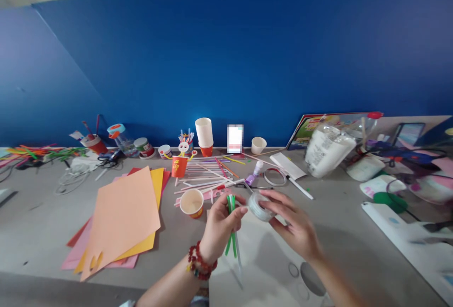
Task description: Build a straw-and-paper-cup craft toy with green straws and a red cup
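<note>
Near the middle of the desk, my left hand [222, 227] is closed around a small bundle of green and white strips [231, 245], whose ends hang down below the fingers. Red beaded bracelets [201, 260] circle that wrist. Just to the right, my right hand [293, 224] grips a roll of clear tape [261, 207], its fingers on the roll's right side. The roll is close to the left fingertips. An open paper cup [191, 203] stands left of my left hand. Beneath both hands lies a pale board [255, 269].
Stacked coloured paper [123, 217] lies at the left. Behind the hands are scattered sticks [208, 172], a red cup with a rabbit figure [179, 165], a glue stick [254, 172] and a white marker [300, 188]. A wrapped cup stack [327, 151] stands at the right.
</note>
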`<state>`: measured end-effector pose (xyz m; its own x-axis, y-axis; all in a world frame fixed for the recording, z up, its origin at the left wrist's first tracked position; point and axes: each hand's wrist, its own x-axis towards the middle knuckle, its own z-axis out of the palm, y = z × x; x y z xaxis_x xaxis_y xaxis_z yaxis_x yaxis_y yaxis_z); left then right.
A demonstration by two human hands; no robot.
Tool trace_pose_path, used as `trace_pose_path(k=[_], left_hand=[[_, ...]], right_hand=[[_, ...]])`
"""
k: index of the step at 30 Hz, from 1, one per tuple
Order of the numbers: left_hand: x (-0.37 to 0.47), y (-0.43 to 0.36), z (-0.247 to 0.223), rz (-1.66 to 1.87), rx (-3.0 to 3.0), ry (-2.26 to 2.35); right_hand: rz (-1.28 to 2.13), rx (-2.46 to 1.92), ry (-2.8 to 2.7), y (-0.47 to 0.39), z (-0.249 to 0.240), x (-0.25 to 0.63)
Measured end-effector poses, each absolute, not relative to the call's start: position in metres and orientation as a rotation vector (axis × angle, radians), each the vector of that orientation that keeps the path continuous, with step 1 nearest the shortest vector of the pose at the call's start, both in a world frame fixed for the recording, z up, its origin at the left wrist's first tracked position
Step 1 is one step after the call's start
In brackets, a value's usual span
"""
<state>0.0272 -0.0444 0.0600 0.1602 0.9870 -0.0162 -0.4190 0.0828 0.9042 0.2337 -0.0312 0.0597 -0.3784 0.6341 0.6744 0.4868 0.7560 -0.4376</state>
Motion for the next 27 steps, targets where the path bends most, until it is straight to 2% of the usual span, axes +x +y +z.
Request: trace_pose_path(k=[16, 27], left_hand=[[0.020, -0.052, 0.063, 1.287, 0.965, 0.810], [0.015, -0.048, 0.067, 1.189, 0.839, 0.690]], right_hand=[[-0.139, -0.948, -2.053, -0.034, 0.055, 0.208], [-0.175, -0.880, -2.017, -0.029, 0.052, 0.203]])
